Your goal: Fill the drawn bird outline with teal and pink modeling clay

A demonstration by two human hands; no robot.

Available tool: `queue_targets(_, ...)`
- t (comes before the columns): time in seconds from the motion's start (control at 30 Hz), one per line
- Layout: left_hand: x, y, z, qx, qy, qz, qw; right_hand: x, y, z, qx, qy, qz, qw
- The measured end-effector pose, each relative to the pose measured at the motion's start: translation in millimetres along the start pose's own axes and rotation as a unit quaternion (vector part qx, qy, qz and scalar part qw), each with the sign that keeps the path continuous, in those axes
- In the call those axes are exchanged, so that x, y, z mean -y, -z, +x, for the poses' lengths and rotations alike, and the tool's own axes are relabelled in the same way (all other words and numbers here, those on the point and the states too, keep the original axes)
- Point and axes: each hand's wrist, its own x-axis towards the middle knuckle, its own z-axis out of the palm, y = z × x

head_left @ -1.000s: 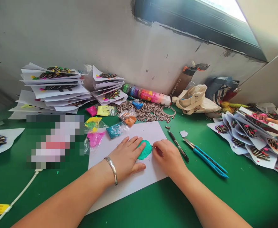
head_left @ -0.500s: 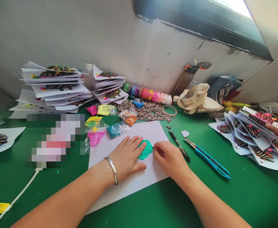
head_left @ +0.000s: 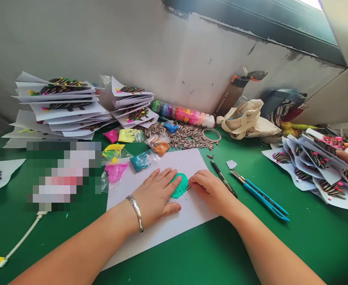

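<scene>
A white sheet of paper (head_left: 188,162) lies on the green table (head_left: 295,241), with a flat patch of teal clay (head_left: 181,186) pressed onto it. My left hand (head_left: 157,194), with a silver bracelet on the wrist, lies flat with fingers stretched out, fingertips on the clay's left side. My right hand (head_left: 208,190) is pinched at the clay's right edge, fingers pressed together on something too small to name. A pile of striped sunflower seeds (head_left: 185,136) lies just behind the paper.
Small bags of coloured clay (head_left: 132,154) lie left of the sheet. Stacks of finished seed pictures (head_left: 63,107) stand at the back left; more (head_left: 319,166) lie at the right. A black pen (head_left: 223,178) and blue utility knife (head_left: 261,196) lie beside my right hand. A white cable (head_left: 16,247) runs front left.
The view has tilted slightly down and left. My right hand's pinch has shifted a little closer in against the clay's right edge. My left hand stays flat on the clay.
</scene>
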Motion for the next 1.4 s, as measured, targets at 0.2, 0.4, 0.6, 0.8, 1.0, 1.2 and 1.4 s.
queue_targets(0.2,1.8,-4.2,0.4,-0.012,-0.005,0.006,1.0,-4.3,-0.1,1.2,0.002,0.012,0.023,1.0)
queue_targets(0.4,3.9,-9.8,0.6,-0.032,-0.012,0.012,0.999,-8.2,0.5,3.5,0.007,0.013,0.027,1.0)
queue_targets(0.6,4.4,-10.1,0.6,-0.03,-0.013,0.015,0.999,-10.1,1.5,4.7,0.005,0.01,0.021,1.0)
queue_targets(0.8,3.9,-8.3,0.8,-0.026,-0.012,0.011,1.0,-12.0,6.8,8.3,0.006,-0.002,0.026,1.0)
queue_targets(1.0,2.4,-3.4,1.2,-0.012,-0.007,0.005,1.0,-14.1,7.3,11.0,0.016,0.006,0.041,0.999)
queue_targets(1.2,2.2,-2.4,1.5,0.0,0.001,0.016,1.0,-14.5,7.4,11.6,0.027,0.007,0.044,0.999)
queue_targets(1.4,2.5,-3.2,1.0,-0.012,-0.005,0.018,1.0,-12.7,6.5,11.4,0.015,0.007,0.033,0.999)
